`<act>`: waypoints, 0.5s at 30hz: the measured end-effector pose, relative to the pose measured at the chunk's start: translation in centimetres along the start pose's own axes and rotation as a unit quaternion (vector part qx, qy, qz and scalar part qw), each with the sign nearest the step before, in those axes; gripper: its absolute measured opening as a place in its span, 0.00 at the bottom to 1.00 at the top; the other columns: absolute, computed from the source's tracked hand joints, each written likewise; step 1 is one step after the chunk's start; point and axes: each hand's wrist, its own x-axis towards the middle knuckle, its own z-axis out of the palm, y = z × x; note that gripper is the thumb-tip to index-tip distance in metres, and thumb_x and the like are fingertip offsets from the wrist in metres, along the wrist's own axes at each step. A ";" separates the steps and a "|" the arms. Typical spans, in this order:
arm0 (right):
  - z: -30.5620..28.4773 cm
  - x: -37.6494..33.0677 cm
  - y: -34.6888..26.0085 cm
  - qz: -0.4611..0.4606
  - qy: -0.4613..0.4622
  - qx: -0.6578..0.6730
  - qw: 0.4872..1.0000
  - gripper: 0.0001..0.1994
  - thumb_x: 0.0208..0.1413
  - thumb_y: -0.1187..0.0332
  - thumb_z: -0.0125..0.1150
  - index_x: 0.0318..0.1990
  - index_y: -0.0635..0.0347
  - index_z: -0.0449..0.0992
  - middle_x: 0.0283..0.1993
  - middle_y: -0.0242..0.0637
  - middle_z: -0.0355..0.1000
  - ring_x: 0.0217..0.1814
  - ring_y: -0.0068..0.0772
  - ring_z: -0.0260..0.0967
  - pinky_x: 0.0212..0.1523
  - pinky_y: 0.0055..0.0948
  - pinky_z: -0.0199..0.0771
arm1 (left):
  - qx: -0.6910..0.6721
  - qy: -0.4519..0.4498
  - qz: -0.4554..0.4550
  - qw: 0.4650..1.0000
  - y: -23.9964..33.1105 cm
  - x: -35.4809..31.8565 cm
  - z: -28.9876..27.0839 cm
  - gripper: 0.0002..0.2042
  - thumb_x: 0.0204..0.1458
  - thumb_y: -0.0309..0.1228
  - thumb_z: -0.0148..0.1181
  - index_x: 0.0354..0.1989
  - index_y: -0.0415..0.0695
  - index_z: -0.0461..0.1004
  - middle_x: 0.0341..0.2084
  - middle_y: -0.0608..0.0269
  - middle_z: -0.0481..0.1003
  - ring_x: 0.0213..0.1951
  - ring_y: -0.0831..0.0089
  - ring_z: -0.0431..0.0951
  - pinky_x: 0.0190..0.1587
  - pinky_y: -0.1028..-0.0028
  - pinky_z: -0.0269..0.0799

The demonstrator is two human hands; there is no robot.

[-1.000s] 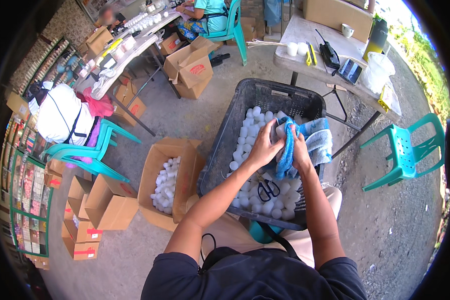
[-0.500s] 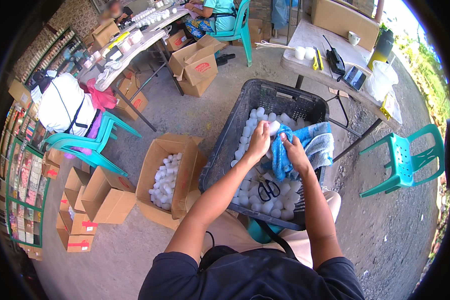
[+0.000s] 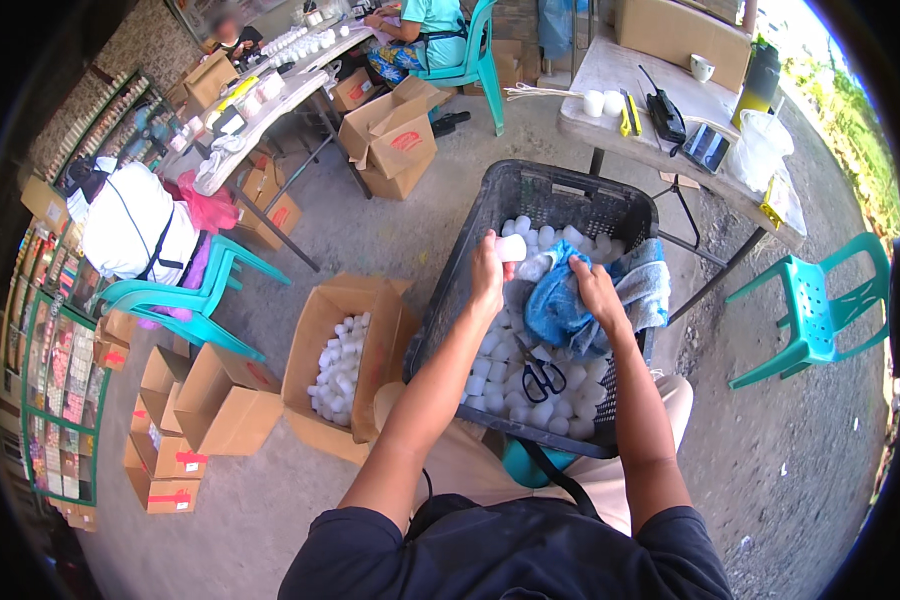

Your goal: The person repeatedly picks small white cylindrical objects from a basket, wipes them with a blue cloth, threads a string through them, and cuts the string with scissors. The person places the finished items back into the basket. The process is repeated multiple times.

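Note:
My left hand [image 3: 488, 274] grips a short white candle [image 3: 511, 248] between thumb and fingers, raised over the left part of a black plastic crate [image 3: 442, 290]. To its right, my right hand [image 3: 598, 292] is closed on a blue cloth [image 3: 554, 308], which hangs bunched over the crate; a paler part drapes toward the right rim. Many similar white candles [image 3: 558, 410] lie loose in the crate. Black-handled scissors [image 3: 543, 381] rest on them, below the cloth. The candle and the cloth are apart, with a small gap between them.
Left of the crate, an open cardboard box [image 3: 378, 330] holds more white candles. Other boxes [image 3: 228, 400] stand farther left. A table [image 3: 610, 75] at the upper right bears a radio [image 3: 664, 115] and a phone [image 3: 708, 147]. Green chairs [image 3: 805, 310] and seated people are around.
My left hand has moved left and up with the candle, away from the cloth. My right hand keeps the cloth in nearly the same place. The view has shifted slightly.

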 end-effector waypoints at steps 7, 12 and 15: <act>1.0 -4.3 -4.9 -0.222 -0.061 0.153 0.961 0.24 0.66 0.52 0.39 0.64 0.54 0.58 0.53 0.49 0.68 0.56 0.45 0.65 0.55 0.37 0.63 | 0.102 -0.136 -0.123 0.978 -1.6 -0.4 -0.1 0.19 0.61 0.45 0.39 0.45 0.45 0.72 0.32 0.67 0.74 0.30 0.79 0.72 0.30 0.77 0.68; 2.2 -5.0 -5.7 -0.189 -0.038 0.001 0.981 0.18 0.64 0.54 0.45 0.52 0.57 0.63 0.42 0.62 0.71 0.47 0.66 0.68 0.44 0.50 0.67 | 0.097 -0.129 -0.058 0.985 -3.7 -1.3 0.4 0.19 0.59 0.42 0.40 0.44 0.42 0.74 0.40 0.64 0.74 0.43 0.75 0.73 0.47 0.70 0.68; 1.6 -5.2 -5.6 -0.168 -0.015 0.006 0.986 0.15 0.62 0.55 0.49 0.44 0.58 0.63 0.30 0.60 0.72 0.37 0.68 0.69 0.36 0.52 0.66 | 0.156 -0.136 0.009 0.978 -3.8 -1.2 0.7 0.18 0.58 0.40 0.40 0.39 0.39 0.74 0.36 0.59 0.76 0.41 0.72 0.73 0.45 0.69 0.68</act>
